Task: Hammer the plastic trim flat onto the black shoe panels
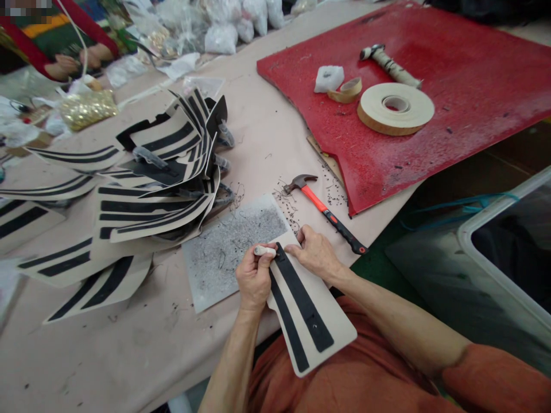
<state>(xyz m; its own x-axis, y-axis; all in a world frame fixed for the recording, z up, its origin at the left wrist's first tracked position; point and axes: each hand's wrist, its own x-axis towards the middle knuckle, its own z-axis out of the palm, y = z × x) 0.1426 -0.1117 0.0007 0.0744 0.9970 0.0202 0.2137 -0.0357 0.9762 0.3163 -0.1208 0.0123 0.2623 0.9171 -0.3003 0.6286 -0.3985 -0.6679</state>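
A beige shoe-upper piece with two black stripes [306, 321] lies over the table's near edge and my lap. My left hand [253, 278] is closed round a small white-handled tool [264, 250], its tip at the top of the stripes. My right hand [316, 252] presses its fingers together on the piece's upper end, beside the tool. Under the piece's top lies a grey scratched work plate [219, 252].
A hammer with an orange and black handle [327, 212] lies right of my hands. A heap of striped pieces [146, 189] fills the left. On a red board [451, 97] are tape rolls [395, 108] and a wrapped tool. Another person's hands [75, 60] are far left.
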